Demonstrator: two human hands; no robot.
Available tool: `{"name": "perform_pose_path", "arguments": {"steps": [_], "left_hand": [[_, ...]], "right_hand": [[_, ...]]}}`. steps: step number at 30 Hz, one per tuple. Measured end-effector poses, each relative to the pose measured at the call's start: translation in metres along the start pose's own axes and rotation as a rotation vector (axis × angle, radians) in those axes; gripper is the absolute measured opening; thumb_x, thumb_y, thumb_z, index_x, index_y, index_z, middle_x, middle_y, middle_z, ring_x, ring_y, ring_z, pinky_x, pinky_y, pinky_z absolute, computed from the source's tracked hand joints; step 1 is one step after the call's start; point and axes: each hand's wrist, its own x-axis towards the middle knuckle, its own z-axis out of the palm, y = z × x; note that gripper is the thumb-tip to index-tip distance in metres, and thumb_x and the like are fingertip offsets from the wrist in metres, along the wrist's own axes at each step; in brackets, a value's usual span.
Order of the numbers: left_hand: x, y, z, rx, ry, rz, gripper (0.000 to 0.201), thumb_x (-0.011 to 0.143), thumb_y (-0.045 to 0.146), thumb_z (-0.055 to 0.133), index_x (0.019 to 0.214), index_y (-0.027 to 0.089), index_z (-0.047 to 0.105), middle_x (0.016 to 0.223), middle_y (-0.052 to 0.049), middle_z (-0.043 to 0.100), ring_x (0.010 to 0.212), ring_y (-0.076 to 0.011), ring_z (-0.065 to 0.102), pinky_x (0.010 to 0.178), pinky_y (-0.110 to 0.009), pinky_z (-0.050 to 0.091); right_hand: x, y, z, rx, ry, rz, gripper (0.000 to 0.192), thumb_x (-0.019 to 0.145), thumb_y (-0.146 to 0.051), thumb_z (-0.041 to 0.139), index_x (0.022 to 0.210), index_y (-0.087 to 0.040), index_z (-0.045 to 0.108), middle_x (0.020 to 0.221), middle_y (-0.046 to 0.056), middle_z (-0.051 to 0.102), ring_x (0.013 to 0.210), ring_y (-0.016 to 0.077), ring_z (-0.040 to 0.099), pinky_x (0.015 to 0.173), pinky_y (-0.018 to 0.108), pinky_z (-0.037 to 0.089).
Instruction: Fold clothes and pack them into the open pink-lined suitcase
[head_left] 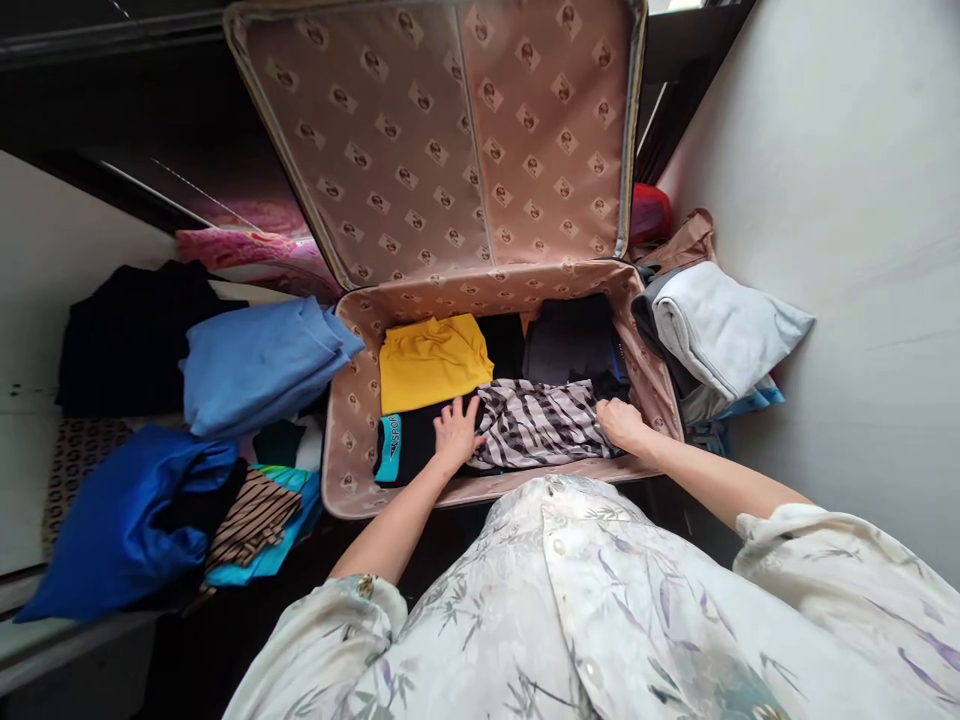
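Observation:
An open suitcase (352, 400) with pink patterned lining lies in front of me, folded clothes inside it. Along its near side is a folded black-and-white striped garment (536, 425). My left hand (456, 432) rests with fingers spread at the garment's left end, over a black garment with a turquoise band (390, 448). At the striped garment's right end, my right hand (621, 424) has its fingers curled closed on the cloth. Behind them lie a folded yellow garment (435, 360) and a dark folded garment (571, 340).
The suitcase lid (442, 140) stands raised at the back. To the left are piles with a light blue garment (262, 365), a shiny blue one (135, 520) and a brown striped one (255, 515). A folded white garment (724, 325) tops the right pile, beside a white wall (847, 200).

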Motion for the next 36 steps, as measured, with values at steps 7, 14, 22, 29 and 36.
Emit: {"name": "perform_pose_path", "arguments": {"steps": [7, 14, 22, 29, 36], "left_hand": [[0.024, 0.008, 0.026, 0.286, -0.373, 0.364, 0.120, 0.055, 0.023, 0.098, 0.158, 0.041, 0.040, 0.175, -0.007, 0.000, 0.154, -0.0520, -0.018, 0.116, -0.078, -0.006], [0.037, -0.001, 0.046, 0.629, -0.448, 0.241, 0.151, 0.052, 0.041, 0.100, 0.167, 0.037, 0.002, 0.172, -0.013, -0.020, 0.149, -0.0561, -0.026, 0.104, -0.090, 0.015], [0.020, 0.028, 0.050, 0.765, -0.279, 0.385, 0.133, 0.058, 0.032, 0.095, 0.167, 0.020, 0.020, 0.171, -0.023, -0.011, 0.154, -0.0525, -0.017, 0.114, -0.082, 0.001], [0.018, 0.040, 0.043, 0.554, -0.589, 0.198, 0.117, 0.069, 0.042, 0.086, 0.166, 0.033, 0.022, 0.173, -0.020, -0.004, 0.156, -0.0542, 0.001, 0.110, -0.081, 0.022], [0.012, 0.059, 0.037, 0.330, -0.352, 0.285, 0.067, 0.088, 0.033, 0.062, 0.152, 0.020, 0.048, 0.157, -0.023, 0.041, 0.141, -0.0392, 0.047, 0.111, -0.061, 0.039]], "right_hand": [[0.022, 0.005, 0.034, -0.163, 0.029, 0.104, 0.078, 0.098, -0.041, 0.049, 0.167, -0.020, 0.020, 0.164, 0.041, 0.013, 0.122, 0.0441, 0.062, 0.093, 0.062, 0.051], [0.049, 0.009, 0.057, -0.159, 0.112, 0.152, 0.072, 0.101, -0.032, 0.029, 0.168, -0.022, 0.002, 0.163, 0.042, 0.013, 0.116, 0.0444, 0.063, 0.083, 0.067, 0.052], [0.034, -0.003, 0.035, -0.071, 0.107, 0.143, 0.070, 0.099, -0.032, 0.042, 0.166, -0.022, 0.026, 0.163, 0.039, 0.020, 0.117, 0.0450, 0.064, 0.083, 0.065, 0.052], [-0.011, -0.014, -0.019, -0.028, 0.161, 0.014, 0.067, 0.086, -0.026, 0.067, 0.151, -0.020, 0.050, 0.145, 0.026, 0.054, 0.122, 0.0363, 0.061, 0.093, 0.047, 0.053], [-0.079, 0.048, -0.103, 0.148, 1.033, 0.211, 0.091, 0.095, -0.051, 0.057, 0.165, -0.010, 0.015, 0.164, 0.027, 0.027, 0.140, 0.0457, 0.034, 0.112, 0.059, 0.033]]}}
